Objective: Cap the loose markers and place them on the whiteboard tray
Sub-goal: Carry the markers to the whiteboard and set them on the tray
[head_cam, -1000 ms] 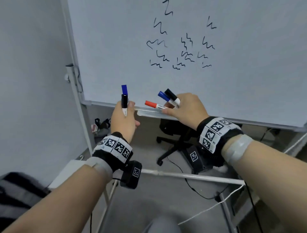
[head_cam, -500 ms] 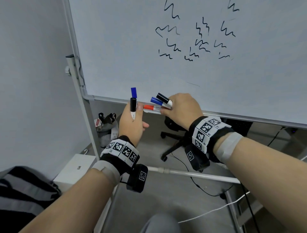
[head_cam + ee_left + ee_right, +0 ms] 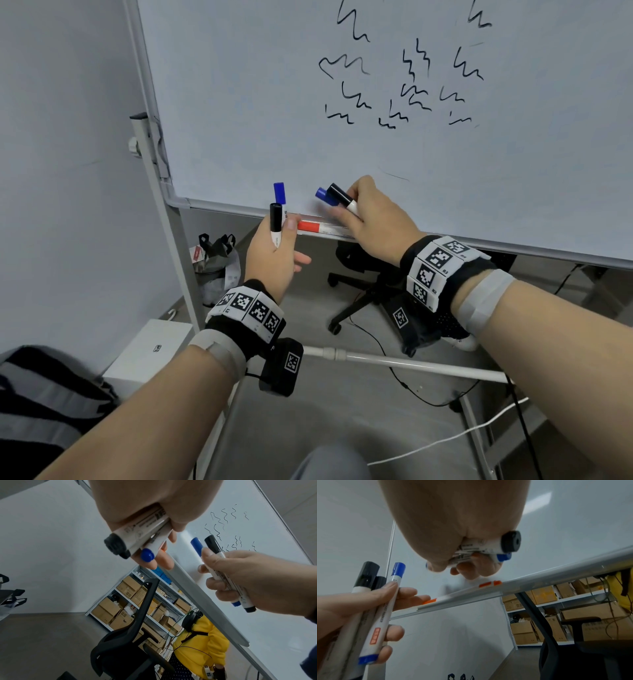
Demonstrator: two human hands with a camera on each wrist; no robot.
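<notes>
My left hand (image 3: 274, 253) grips a small bundle of capped markers upright, a black-capped one (image 3: 275, 222) and a blue-capped one (image 3: 280, 195) showing above the fist. My right hand (image 3: 370, 222) holds a blue marker (image 3: 323, 196) and a black marker (image 3: 342, 198), caps pointing left, just above the whiteboard tray (image 3: 329, 233). A red-capped marker (image 3: 310, 226) lies in the tray between the two hands, its right part hidden under my right fingers. From the right wrist view the red marker (image 3: 489, 584) shows over the tray lip (image 3: 539, 580), with the left hand's bundle (image 3: 373, 608) beside the tray's end.
The whiteboard (image 3: 376, 137) carries black scribbles; its stand leg (image 3: 161, 222) is at the left. Under the tray are a black office chair (image 3: 363, 291), floor cables, a crossbar (image 3: 394, 361) and a white box (image 3: 150, 349). A person in yellow (image 3: 202, 639) sits behind, near shelves of cardboard boxes.
The red marker that stuck out of my right hand now lies in the tray. Both hands have drifted slightly up and toward the board, each holding its other markers.
</notes>
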